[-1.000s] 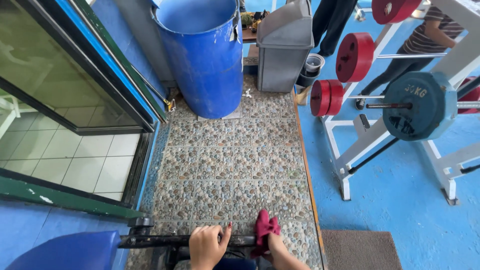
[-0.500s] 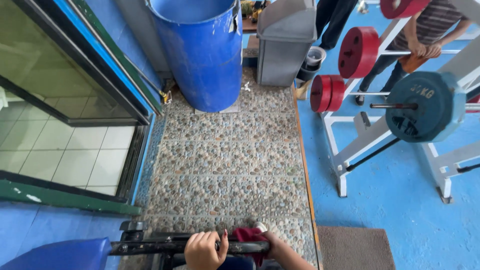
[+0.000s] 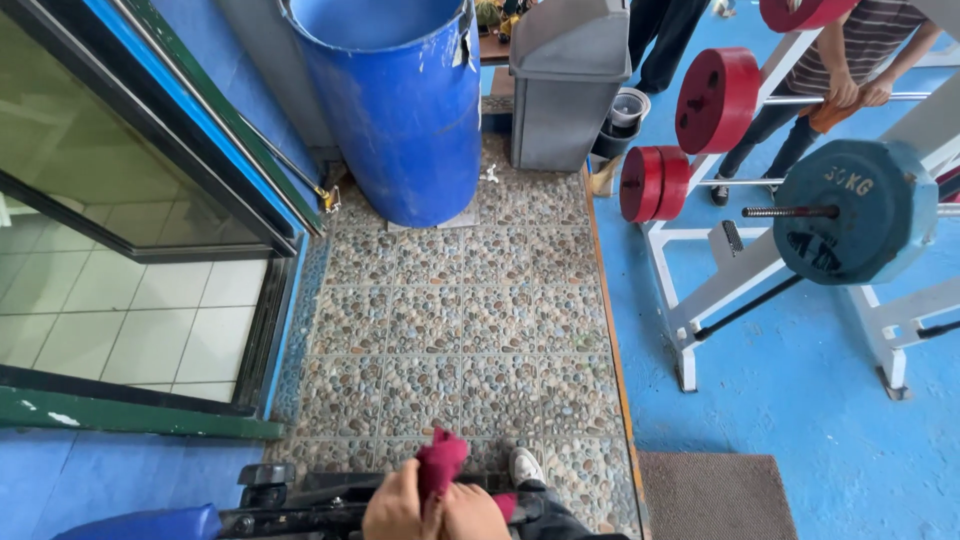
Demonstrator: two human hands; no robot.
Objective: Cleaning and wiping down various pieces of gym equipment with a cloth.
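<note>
Left hand (image 3: 395, 510) and right hand (image 3: 472, 515), pressed tog. low in frame, both pinch a crumpled dark-red cloth (image 3: 440, 462) against the black metal bar (image 3: 300, 515), apparently to rub it, w/ the tall blue plastic drum (image 3: 395, 110) well beyond; its torn pale label sits at the rim's right.

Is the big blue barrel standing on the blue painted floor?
No, the blue barrel stands on the pebble-patterned tiles, left of the grey bin; the blue painted floor lies to the right.

three red weight plates (image 3: 716, 100), one blue barrel (image 3: 400, 105)
</note>
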